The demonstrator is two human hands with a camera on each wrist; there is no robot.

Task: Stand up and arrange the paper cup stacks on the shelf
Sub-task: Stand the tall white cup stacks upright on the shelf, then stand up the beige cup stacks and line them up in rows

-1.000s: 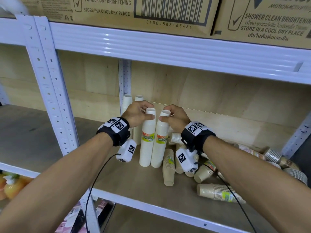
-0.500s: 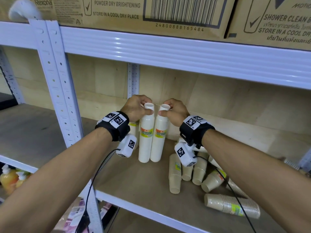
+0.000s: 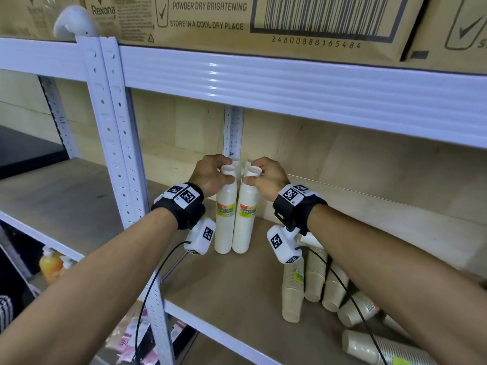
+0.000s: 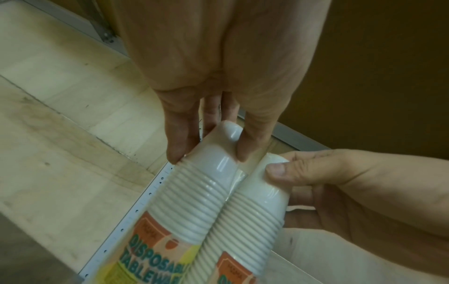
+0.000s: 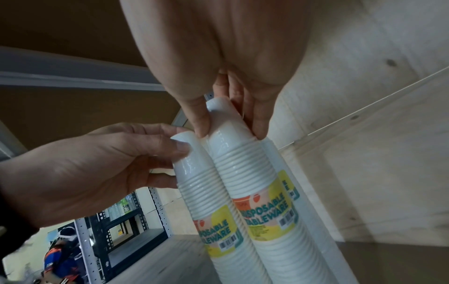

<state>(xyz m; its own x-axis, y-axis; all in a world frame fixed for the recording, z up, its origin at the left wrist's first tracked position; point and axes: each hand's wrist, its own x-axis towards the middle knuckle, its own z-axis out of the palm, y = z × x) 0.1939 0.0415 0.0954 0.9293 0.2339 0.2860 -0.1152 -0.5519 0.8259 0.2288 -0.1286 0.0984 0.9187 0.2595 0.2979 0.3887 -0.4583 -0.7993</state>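
Two white cup stacks [image 3: 235, 217] stand upright, touching, at the back of the shelf [image 3: 237, 280]; my left hand [image 3: 210, 175] pinches the left top, my right hand [image 3: 268, 177] pinches the right. Tan stacks [image 3: 313, 280] lie tumbled nearby.

The two tall upright stacks of glossy white ribbed disposable cups [image 3: 226, 217] [image 3: 245, 219] carry labels in orange, yellow and teal lettering with small black barcodes. The lying stacks of pale beige paper cups [image 3: 292, 291] show fine horizontal ridges. The metal shelf frame [image 3: 263, 83] is white over a light tan wooden board; the brown cardboard box [image 3: 263, 19] above bears dark print and a striped barcode.
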